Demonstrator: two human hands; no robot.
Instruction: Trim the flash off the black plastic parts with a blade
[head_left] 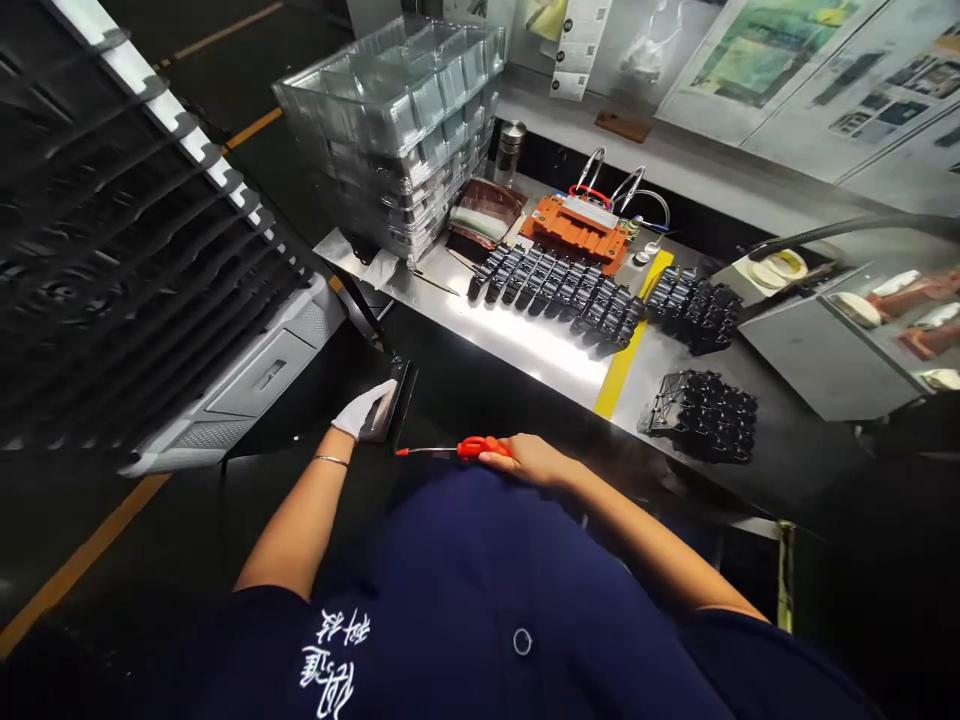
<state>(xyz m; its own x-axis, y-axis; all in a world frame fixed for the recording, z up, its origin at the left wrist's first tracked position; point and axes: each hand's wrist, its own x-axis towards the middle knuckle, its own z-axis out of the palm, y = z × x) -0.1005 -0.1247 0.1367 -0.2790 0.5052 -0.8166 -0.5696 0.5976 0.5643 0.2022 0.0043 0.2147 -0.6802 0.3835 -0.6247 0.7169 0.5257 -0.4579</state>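
Note:
My left hand (362, 408), in a white glove, is closed on a dark flat part (395, 405) beside the bench's front edge. My bare right hand (531, 460) grips a red air blow gun (480, 448) in front of my body. The gun's thin metal nozzle points left, its red tip close to the lower end of the dark part. On the metal bench (517, 340) lie rows of black moulded parts (559, 290), with an orange fixture (577, 232) behind them.
Stacked clear plastic trays (405, 120) stand at the bench's left end. A large grey crate (262, 375) leans in at the left. More black parts (701, 415) sit right of the yellow strip (626, 370). A grey box (832, 345) stands at the right.

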